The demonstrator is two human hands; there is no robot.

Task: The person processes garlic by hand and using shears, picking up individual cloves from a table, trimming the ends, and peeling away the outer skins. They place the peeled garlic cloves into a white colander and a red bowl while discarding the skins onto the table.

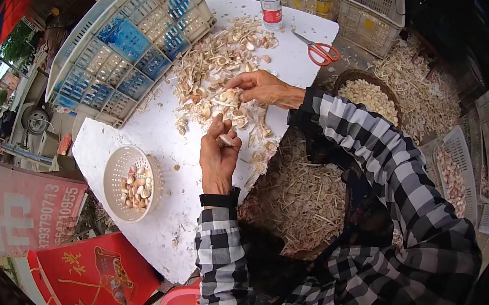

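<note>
My left hand (219,162) is closed, its fingers curled round a garlic clove (229,140) at the near edge of the heap. My right hand (271,90) reaches in from the right with bent fingers and thumb drawn toward each other at the garlic pieces; what lies between the fingertips blends into the heap. Loose cloves, dry stems and papery skins form this garlic heap (206,76) on the white tabletop (186,224). To the left of my left hand, a round white perforated basket (117,197) holds several unpeeled cloves.
A large plastic crate (126,51) leans on the table's far left. At the back stand a water bottle (270,1) and red-handled scissors (322,53). A basket of cloves (366,95) sits right, amid floor peelings (419,89). A red gift bag (95,287) stands front left.
</note>
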